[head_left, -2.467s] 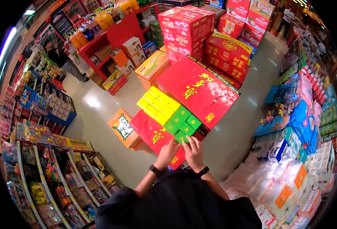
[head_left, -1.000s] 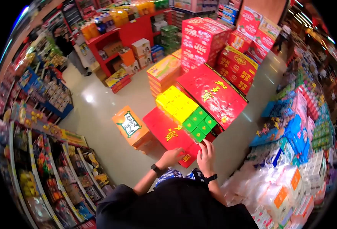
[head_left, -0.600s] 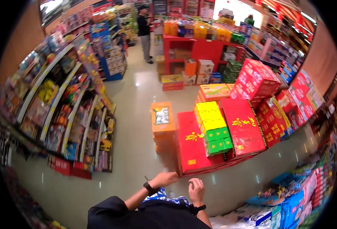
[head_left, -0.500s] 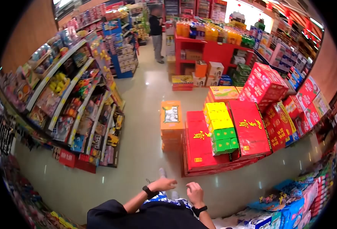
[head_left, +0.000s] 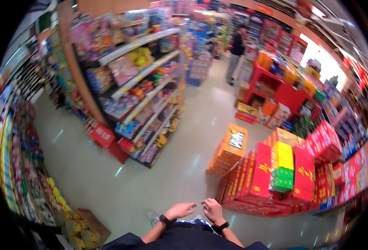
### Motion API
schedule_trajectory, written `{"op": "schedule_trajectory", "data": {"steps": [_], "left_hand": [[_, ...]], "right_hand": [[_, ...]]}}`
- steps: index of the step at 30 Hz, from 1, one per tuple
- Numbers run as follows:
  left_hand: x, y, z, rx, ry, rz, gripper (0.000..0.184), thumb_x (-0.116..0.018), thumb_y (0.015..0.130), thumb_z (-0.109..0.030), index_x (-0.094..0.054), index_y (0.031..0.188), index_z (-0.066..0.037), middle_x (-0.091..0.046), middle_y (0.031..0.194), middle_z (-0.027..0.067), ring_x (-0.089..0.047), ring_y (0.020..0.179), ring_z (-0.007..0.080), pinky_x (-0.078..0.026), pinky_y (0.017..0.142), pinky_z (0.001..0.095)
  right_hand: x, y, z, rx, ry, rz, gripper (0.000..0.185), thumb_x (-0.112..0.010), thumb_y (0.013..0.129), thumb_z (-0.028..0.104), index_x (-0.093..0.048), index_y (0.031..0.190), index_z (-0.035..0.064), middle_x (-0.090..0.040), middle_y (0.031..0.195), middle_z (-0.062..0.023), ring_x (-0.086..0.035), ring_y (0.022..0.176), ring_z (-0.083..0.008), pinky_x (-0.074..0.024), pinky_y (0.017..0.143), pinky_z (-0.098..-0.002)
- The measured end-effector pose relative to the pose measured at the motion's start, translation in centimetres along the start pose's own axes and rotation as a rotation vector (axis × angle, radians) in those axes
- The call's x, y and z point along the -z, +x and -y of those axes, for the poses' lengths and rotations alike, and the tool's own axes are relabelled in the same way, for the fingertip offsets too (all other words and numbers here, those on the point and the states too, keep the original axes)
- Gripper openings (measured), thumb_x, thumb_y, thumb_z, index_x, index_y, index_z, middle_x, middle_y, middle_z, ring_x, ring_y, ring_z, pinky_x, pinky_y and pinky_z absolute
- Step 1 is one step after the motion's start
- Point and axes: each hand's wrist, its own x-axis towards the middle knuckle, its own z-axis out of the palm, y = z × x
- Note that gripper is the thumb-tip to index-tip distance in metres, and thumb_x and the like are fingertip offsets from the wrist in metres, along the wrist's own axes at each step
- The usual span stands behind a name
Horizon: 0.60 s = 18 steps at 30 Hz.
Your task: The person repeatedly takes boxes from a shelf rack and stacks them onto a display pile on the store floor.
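Observation:
My left hand [head_left: 181, 210] hangs in front of my waist, fingers loosely extended to the right, holding nothing. Close beside it, my right hand [head_left: 212, 210] is raised with bent, slightly parted fingers and nothing in them. The two hands do not touch. To their right stands a stack of red cartons [head_left: 260, 175] with yellow lettering. On top of it sit small yellow boxes [head_left: 282, 155] and small green boxes [head_left: 282, 179], in neat rows. An orange carton stack [head_left: 229, 151] stands just left of the red one. Both wrists wear black bands.
A tall shelf unit [head_left: 140, 77] of toys rises ahead to the left, with a red box [head_left: 102, 136] at its foot. Floor [head_left: 171, 175] shows between shelf and cartons. A person [head_left: 237, 54] stands farther back by a red drinks counter [head_left: 271, 87]. Yellow cans [head_left: 76, 226] are at lower left.
The view has swung left, so the carton stacks now appear farther right. My hands have come away from the green boxes and now hang in front of my body.

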Motion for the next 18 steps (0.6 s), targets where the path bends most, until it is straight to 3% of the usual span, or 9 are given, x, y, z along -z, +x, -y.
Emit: {"op": "schedule_trajectory", "data": {"steps": [2, 6, 7, 10, 14, 18], "left_hand": [[2.3, -2.9, 3.1, -0.008, -0.039, -0.170, 0.038, -0.062, 0.100, -0.021, -0.067, 0.137, -0.012, -0.076, 0.128, 0.0163, -0.073, 0.116, 0.0378, -0.058, 0.100, 0.0482], [8.1, -9.9, 9.8, 0.017, -0.141, -0.563, 0.040, -0.061, 0.090, -0.009, -0.071, 0.130, -0.011, -0.076, 0.118, 0.0117, -0.073, 0.099, 0.0340, -0.059, 0.089, 0.0457], [10.1, -12.5, 9.2, 0.180, -0.257, -0.631, 0.040, -0.062, 0.088, -0.006, -0.073, 0.126, -0.008, -0.074, 0.112, 0.0070, -0.064, 0.077, 0.0202, -0.054, 0.072, 0.0350], [13.4, -19.0, 12.5, 0.338, -0.264, -0.798, 0.040, -0.062, 0.088, -0.007, -0.072, 0.127, -0.011, -0.074, 0.111, 0.0085, -0.069, 0.082, 0.0229, -0.057, 0.077, 0.0388], [15.4, -25.8, 17.8, 0.464, -0.313, -0.973, 0.034, -0.061, 0.089, -0.003, -0.076, 0.118, -0.010, -0.073, 0.095, 0.0084, -0.069, 0.079, 0.0234, -0.055, 0.076, 0.0391], [17.0, -31.0, 20.6, 0.456, -0.404, -1.085, 0.033, -0.059, 0.089, 0.000, -0.076, 0.115, -0.010, -0.071, 0.085, 0.0059, -0.065, 0.074, 0.0203, -0.052, 0.071, 0.0359]], "right_hand": [[-1.7, 3.4, 3.1, 0.028, 0.077, 0.058, 0.027, -0.069, 0.082, 0.000, -0.075, 0.105, 0.0114, -0.069, 0.100, -0.0086, -0.070, 0.093, -0.0307, -0.0582, 0.078, -0.0424], [-7.3, 10.8, 10.8, 0.167, 0.132, 0.081, 0.039, -0.061, 0.075, -0.009, -0.075, 0.105, 0.0112, -0.068, 0.100, -0.0099, -0.069, 0.086, -0.0323, -0.0581, 0.074, -0.0424], [-9.0, 12.4, 13.0, 0.201, 0.129, 0.093, 0.040, -0.060, 0.074, -0.009, -0.075, 0.105, 0.0112, -0.069, 0.100, -0.0101, -0.069, 0.086, -0.0326, -0.0581, 0.074, -0.0428], [-14.0, 16.3, 19.6, 0.362, 0.166, 0.135, 0.041, -0.060, 0.073, -0.009, -0.075, 0.105, 0.0119, -0.069, 0.100, -0.0097, -0.070, 0.085, -0.0338, -0.0584, 0.073, -0.0439], [-19.6, 19.0, 26.6, 0.505, 0.207, 0.234, 0.041, -0.060, 0.072, -0.008, -0.075, 0.104, 0.0120, -0.070, 0.097, -0.0077, -0.070, 0.082, -0.0339, -0.0585, 0.070, -0.0435], [-24.0, 20.8, 31.7, 0.562, 0.257, 0.294, 0.042, -0.059, 0.069, -0.008, -0.075, 0.102, 0.0127, -0.068, 0.091, -0.0066, -0.069, 0.077, -0.0336, -0.0564, 0.064, -0.0439]]}}
